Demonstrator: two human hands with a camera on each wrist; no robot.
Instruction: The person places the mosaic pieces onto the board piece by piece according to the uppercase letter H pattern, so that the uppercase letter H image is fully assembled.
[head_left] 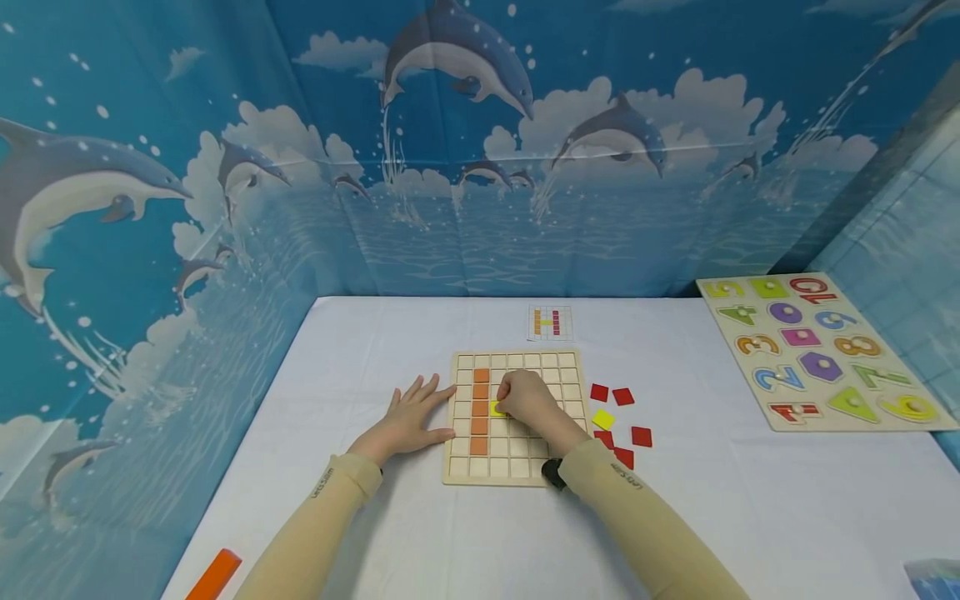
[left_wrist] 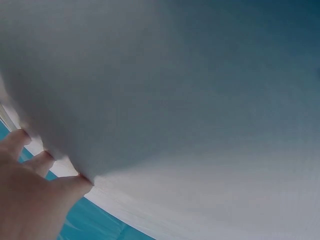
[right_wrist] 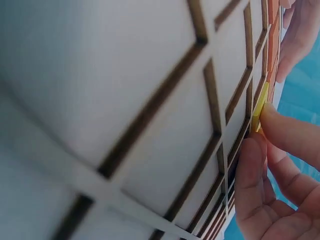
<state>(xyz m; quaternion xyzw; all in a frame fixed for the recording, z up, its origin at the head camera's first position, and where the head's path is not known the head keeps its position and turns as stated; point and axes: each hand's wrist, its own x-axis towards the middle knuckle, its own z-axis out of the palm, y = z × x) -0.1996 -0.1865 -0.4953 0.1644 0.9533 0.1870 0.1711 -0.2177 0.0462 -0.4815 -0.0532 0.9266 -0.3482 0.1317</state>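
A wooden grid board [head_left: 465,471] lies on the white table, with a column of orange square tiles [head_left: 481,408] in its left part. Just right of that column's middle, my right hand [head_left: 531,398] holds a yellow tile [right_wrist: 260,106] with its fingertips at a cell. Whether the tile sits fully in the cell cannot be told. Fingers spread, my left hand [head_left: 405,423] rests on the table by the board's left edge. To the right of the board lie several red tiles [head_left: 641,437] and another yellow tile [head_left: 603,419], partly near the right forearm.
Behind the board lies a small pattern card [head_left: 551,322] showing orange, yellow and red squares. A number and shape puzzle board [head_left: 806,354] is at the right. An orange bar [head_left: 213,575] lies at the lower left, and a blue item [head_left: 933,579] shows at the lower right corner.
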